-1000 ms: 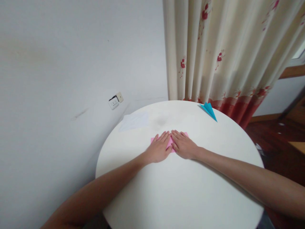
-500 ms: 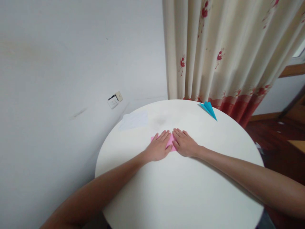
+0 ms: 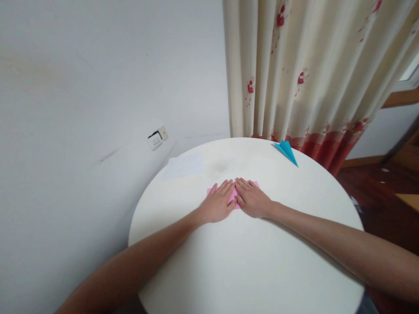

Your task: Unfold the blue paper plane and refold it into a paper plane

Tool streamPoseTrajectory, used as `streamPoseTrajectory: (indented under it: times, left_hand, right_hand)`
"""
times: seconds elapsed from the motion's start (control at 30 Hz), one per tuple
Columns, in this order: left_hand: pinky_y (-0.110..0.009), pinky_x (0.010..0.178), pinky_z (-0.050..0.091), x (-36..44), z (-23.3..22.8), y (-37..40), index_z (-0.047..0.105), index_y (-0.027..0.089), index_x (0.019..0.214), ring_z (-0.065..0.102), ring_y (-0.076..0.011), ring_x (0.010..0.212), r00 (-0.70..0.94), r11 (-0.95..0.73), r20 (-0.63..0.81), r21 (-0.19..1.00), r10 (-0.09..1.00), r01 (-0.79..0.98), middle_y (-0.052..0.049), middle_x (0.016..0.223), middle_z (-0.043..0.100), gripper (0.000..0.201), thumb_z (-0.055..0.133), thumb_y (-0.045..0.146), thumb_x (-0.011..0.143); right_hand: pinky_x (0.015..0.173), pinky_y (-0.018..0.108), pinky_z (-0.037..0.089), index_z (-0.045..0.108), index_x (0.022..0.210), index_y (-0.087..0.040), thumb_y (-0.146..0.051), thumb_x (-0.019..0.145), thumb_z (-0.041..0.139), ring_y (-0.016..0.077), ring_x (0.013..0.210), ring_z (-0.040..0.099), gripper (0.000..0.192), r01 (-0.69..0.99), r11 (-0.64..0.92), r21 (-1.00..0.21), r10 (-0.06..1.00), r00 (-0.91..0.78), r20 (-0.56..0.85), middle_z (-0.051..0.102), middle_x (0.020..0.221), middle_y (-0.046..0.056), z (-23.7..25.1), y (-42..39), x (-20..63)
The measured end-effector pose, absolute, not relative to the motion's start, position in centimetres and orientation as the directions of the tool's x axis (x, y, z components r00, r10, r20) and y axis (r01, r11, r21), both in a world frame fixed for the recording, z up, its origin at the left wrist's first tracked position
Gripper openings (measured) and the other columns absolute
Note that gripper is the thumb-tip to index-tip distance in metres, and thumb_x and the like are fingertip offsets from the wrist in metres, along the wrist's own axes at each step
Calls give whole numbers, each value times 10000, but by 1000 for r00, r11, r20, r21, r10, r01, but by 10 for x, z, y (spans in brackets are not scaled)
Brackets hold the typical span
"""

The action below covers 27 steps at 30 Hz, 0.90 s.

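A piece of pink paper [image 3: 233,198] lies flat on the white round table [image 3: 252,261], mostly covered by my two hands. My left hand [image 3: 218,203] rests palm down on its left part, fingers stretched out. On its right part my right hand [image 3: 251,198] lies flat as well, fingertips close to those of the left. Strips of pink show between the hands and at the far left and right corners. Whether the paper is folded under my palms is hidden.
A blue folded paper plane [image 3: 287,152] lies at the table's far right edge. Toward the far left is a thin white sheet [image 3: 183,166]. Behind the table stand a wall with a socket [image 3: 154,141] and a floral curtain [image 3: 275,78].
My right hand has slid slightly left, toward the left hand, and more pink shows past its far right side. The left hand stays in place on the paper.
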<state>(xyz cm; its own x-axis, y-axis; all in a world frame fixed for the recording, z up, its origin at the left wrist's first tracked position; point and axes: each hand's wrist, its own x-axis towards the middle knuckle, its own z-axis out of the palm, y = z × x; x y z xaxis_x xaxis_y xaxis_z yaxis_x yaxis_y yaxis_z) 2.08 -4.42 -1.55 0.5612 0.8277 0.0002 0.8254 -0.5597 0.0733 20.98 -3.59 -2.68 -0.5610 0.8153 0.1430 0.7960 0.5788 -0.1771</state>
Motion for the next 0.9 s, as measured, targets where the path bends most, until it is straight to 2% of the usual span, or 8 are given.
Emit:
streamPoseTrajectory:
  times: [0.27, 0.4, 0.7, 0.9]
  left_hand:
    - [-505, 1215, 107, 18, -19, -44, 202, 195, 1565, 100, -258, 1521, 500, -501, 33, 69, 866, 863, -80, 1643, 151, 678, 209, 564, 996]
    - [-521, 1210, 114, 17, -22, -42, 218, 183, 1561, 102, -274, 1519, 466, -467, 40, 57, 884, 882, -84, 1643, 154, 694, 212, 579, 991]
    - [-485, 1222, 94, 20, -15, -42, 142, 175, 1577, 70, -216, 1525, 563, -563, 13, 73, 826, 823, -48, 1646, 125, 643, 175, 489, 1017]
    - [-477, 1222, 89, 19, -17, -40, 133, 169, 1579, 78, -217, 1524, 562, -561, 17, 81, 827, 824, -48, 1647, 111, 653, 193, 491, 1014]
  right_hand:
    - [1203, 484, 170, 284, 1531, -22, -435, 1005, 243, 296, 1499, 176, 669, 840, 511, -184, 859, -494, 133, 214, 1608, 193, -30, -35, 215]
    - [1199, 485, 182, 299, 1522, -13, -407, 1007, 250, 296, 1497, 187, 650, 848, 501, -173, 864, -480, 149, 227, 1603, 201, -31, -34, 217]
    - [1207, 461, 191, 308, 1507, 31, -337, 1012, 229, 292, 1487, 220, 622, 782, 605, -153, 796, -584, 159, 262, 1584, 222, -25, -40, 211]
    - [1207, 477, 183, 295, 1515, 20, -370, 1016, 221, 301, 1491, 206, 637, 791, 587, -170, 809, -568, 150, 244, 1593, 215, -25, -39, 210]
